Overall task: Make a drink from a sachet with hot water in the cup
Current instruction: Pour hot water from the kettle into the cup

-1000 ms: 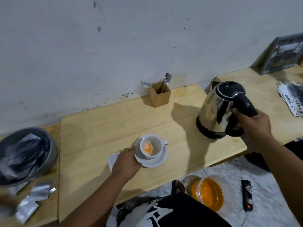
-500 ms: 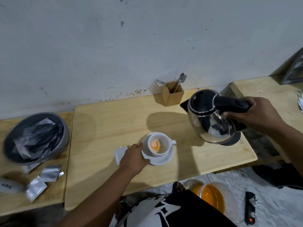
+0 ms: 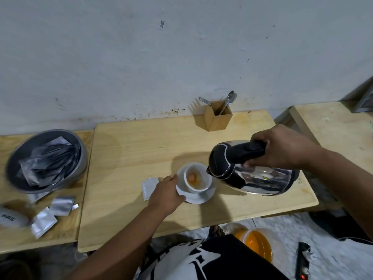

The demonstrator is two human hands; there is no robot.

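A white cup (image 3: 198, 186) with orange powder in its bottom stands on a white saucer (image 3: 203, 196) in the middle of the wooden table (image 3: 129, 158). My left hand (image 3: 166, 194) grips the saucer's left rim. My right hand (image 3: 282, 147) holds the black handle of a steel kettle (image 3: 252, 176). The kettle is tipped to the left, its spout right over the cup's right rim. No stream of water is visible. An opened silver sachet (image 3: 149, 186) lies flat just left of my left hand.
A wooden holder (image 3: 218, 119) with a fork and spoon stands at the wall. A grey bowl (image 3: 80, 164) of sachets and loose sachets (image 3: 52, 213) sit on the left table. A tub of orange liquid (image 3: 256, 243) and a power strip (image 3: 302, 261) lie on the floor.
My right hand has carried the kettle from the right side of the table to the cup and tipped it, spout at the rim. My left hand has stayed on the saucer.
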